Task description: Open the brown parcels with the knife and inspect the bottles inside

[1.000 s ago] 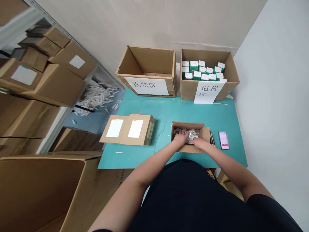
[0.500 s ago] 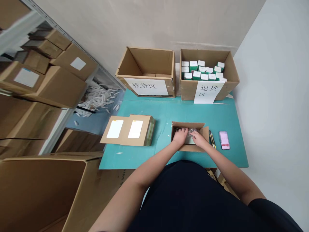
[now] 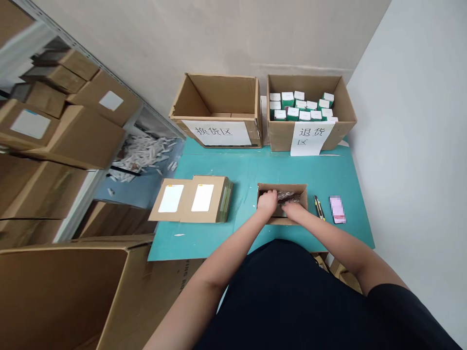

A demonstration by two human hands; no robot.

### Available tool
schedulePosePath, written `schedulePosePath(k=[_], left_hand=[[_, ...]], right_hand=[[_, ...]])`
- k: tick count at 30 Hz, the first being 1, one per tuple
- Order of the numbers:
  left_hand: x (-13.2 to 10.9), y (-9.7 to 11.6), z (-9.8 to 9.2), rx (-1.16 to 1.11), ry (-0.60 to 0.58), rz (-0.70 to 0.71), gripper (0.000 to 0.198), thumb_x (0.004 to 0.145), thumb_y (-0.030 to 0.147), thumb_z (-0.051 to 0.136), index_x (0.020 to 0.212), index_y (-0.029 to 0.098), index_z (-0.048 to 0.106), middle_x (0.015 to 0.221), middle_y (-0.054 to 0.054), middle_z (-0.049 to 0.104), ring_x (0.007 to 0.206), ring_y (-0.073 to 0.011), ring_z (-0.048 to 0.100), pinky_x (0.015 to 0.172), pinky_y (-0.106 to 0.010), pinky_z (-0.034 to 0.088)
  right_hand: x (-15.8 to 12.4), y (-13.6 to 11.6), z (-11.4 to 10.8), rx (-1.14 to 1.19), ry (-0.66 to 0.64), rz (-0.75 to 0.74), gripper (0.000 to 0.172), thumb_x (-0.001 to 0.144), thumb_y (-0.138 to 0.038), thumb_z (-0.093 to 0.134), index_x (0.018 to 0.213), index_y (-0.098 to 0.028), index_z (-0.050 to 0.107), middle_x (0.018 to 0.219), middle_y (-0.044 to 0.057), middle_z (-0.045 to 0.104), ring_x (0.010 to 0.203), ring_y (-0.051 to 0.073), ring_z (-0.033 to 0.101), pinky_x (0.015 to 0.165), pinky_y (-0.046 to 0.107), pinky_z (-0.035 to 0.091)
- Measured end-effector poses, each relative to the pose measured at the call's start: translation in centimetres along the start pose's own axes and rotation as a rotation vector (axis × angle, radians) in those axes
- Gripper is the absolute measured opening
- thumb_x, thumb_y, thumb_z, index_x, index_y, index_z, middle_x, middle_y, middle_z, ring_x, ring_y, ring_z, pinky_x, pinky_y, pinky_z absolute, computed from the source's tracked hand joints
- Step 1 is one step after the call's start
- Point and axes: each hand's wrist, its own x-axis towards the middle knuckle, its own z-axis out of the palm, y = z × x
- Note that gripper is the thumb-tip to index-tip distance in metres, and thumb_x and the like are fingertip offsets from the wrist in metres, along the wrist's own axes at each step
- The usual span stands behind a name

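Cardboard box (image 3: 303,204) getting both hands at the counter

The left hand (image 3: 267,202) is curling its fingers (image 3: 270,195) over the box's near edge, while the right hand (image 3: 294,210) is reaching in, fingers together, at a shiny wrapped packet (image 3: 289,196) lying inside. Whether either is pinching it, I cannot tell. The box is sitting mid-frame on the teal counter (image 3: 248,170).

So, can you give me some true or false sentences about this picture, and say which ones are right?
1. The left hand and right hand are both inside the small cardboard box. True.
2. The knife is to the left of the box. False: the utility knife lies to its right.
3. The far right carton holds green-and-white boxes. True.
4. A hand is holding the phone. False: the phone lies on the teal table.
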Motion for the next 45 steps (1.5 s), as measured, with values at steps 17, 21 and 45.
schedulePosePath(k=[17, 21, 45], left_hand=[[0.1, -1.0, -0.5, -0.142, -0.043, 0.013, 0.025, 0.094, 0.024, 0.052, 0.117, 0.018, 0.061, 0.119, -0.015, 0.07, 0.109, -0.029, 0.067, 0.089, -0.038, 0.053], [0.4, -1.6, -0.4, -0.161, -0.054, 0.058, 0.03, 0.093, 0.019, 0.05, 0.12, 0.018, 0.062, 0.121, -0.015, 0.069, 0.108, -0.0283, 0.068, 0.091, -0.038, 0.052], [2.6, -5.8, -1.6, -0.847, -0.07, 0.141, 0.05, 0.084, 0.029, 0.06, 0.133, 0.017, 0.06, 0.133, -0.008, 0.068, 0.117, -0.0244, 0.066, 0.101, -0.033, 0.052]], right_hand=[[4.9, -1.5, 1.5, -0.012, -0.101, 0.253, 0.058, 0.093, -0.013, 0.048, 0.151, -0.015, 0.047, 0.15, 0.03, 0.047, 0.135, 0.044, 0.049, 0.104, 0.071, 0.037], [4.8, -1.9, 0.7, -0.025, -0.093, 0.275, 0.062, 0.089, -0.015, 0.055, 0.15, -0.013, 0.046, 0.146, 0.031, 0.052, 0.133, 0.045, 0.051, 0.103, 0.071, 0.037], [-7.4, 3.8, -7.3, 0.047, 0.25, -0.057, 0.076, 0.082, -0.035, 0.069, 0.152, -0.019, 0.044, 0.133, 0.017, 0.059, 0.117, 0.034, 0.055, 0.093, 0.042, 0.049]])
